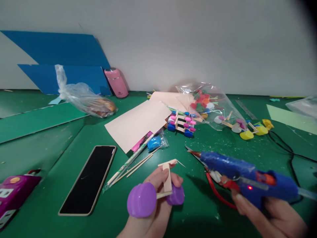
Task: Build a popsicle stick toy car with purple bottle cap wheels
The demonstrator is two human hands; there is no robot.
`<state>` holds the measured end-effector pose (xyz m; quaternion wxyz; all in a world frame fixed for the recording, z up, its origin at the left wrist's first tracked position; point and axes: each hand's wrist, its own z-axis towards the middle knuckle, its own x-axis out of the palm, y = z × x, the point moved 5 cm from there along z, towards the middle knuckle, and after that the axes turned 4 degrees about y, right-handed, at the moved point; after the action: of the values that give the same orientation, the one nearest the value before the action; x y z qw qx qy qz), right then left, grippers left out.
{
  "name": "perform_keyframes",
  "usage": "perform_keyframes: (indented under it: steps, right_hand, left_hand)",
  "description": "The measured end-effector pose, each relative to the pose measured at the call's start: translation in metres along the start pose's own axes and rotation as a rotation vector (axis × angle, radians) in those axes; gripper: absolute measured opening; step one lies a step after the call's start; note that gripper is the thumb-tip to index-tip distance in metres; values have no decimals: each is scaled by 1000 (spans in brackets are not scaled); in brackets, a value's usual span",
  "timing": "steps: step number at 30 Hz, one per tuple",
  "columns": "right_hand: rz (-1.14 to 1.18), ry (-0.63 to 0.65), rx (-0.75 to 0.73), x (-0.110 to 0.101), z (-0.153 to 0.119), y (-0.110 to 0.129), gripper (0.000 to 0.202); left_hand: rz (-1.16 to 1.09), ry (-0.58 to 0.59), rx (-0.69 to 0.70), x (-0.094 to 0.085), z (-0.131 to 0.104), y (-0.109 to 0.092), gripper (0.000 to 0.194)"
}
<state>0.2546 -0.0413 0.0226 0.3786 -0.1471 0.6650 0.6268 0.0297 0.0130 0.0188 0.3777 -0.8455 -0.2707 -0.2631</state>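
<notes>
Between the fingers of my left hand (157, 211) is a small wooden-stick car frame (167, 180). Purple bottle caps (141, 200) sit as wheels on the two ends of its axle, and a short crosspiece tops the upright stick, with a thin whitish strand trailing from its end. My right hand (269, 216) grips a blue glue gun (230, 168) by its handle. A red light glows on the gun's side, and its nozzle points left, apart from the frame. Scissors with red handles (215, 190) lie partly hidden beneath the gun.
A phone (88, 180) lies at left, near a purple case (17, 195). Thin wooden sticks (138, 167) and beige paper (138, 122) lie ahead. Beyond are finished cap-wheeled cars (182, 124), a plastic bag of caps (205, 102) and a pink bottle (117, 82). A black cord (289, 155) runs at right.
</notes>
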Motion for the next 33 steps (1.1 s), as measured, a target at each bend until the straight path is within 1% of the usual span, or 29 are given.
perform_keyframes:
  steps: [2, 3, 5, 8, 11, 13, 14, 15, 16, 17, 18, 19, 20, 22, 24, 25, 27, 30, 33]
  right_hand:
    - [23, -30, 109, -8, 16, -13, 31]
    - [16, -23, 140, -12, 27, -20, 38]
    - [-74, 4, 183, -17, 49, -35, 43]
    - [-253, 61, 159, -16, 76, -61, 36]
    - [-395, 60, 64, -10, 85, -84, 35]
    - [-492, 57, 32, -6, 85, -90, 41]
    - [-540, 29, 21, -6, 83, -87, 44]
    - [-573, -20, 3, -7, 81, -78, 47]
    - [-587, -105, -14, -10, 77, -64, 50]
    - [-553, -150, -41, -10, 72, -46, 49]
    - [-473, -197, -84, -11, 67, -24, 45]
    - [-364, -196, -133, -9, 62, -1, 38]
    - [-255, -138, -197, -3, 57, 23, 30]
    - [-88, 109, -345, 15, 49, 67, 23]
    - [-19, 285, -450, 31, 42, 97, 26]
    - [-5, 323, -486, 36, 39, 106, 26]
    - [-3, 363, -536, 43, 37, 116, 27]
    - [-15, 366, -555, 48, 37, 117, 27]
    - [-11, 368, -549, 52, 36, 116, 29]
  left_hand:
    - [5, -21, 3, -1, 1, 0, 16]
    - [9, -30, 2, -2, 1, 0, 17]
    - [8, -31, 7, -3, 2, 1, 19]
    - [3, 18, 19, -5, 5, 2, 18]
    - [17, 68, 45, -5, 8, 3, 16]
    - [38, 79, 68, -4, 9, 3, 15]
    - [52, 75, 73, -3, 9, 3, 15]
    - [68, 66, 72, -3, 9, 3, 16]
    - [89, 56, 67, -3, 8, 4, 18]
    - [112, 46, 62, -3, 8, 5, 20]
    - [143, 47, 54, -4, 9, 6, 22]
    - [182, 63, 39, -4, 9, 8, 24]
    - [224, 92, 23, -4, 9, 10, 25]
    - [292, 167, -4, -5, 10, 14, 23]
    - [308, 228, 6, -5, 11, 17, 19]
    - [298, 240, 22, -5, 10, 17, 17]
    - [270, 236, 39, -4, 9, 17, 15]
    - [241, 181, 39, 0, 6, 16, 22]
    - [212, 125, 80, 4, 3, 13, 31]
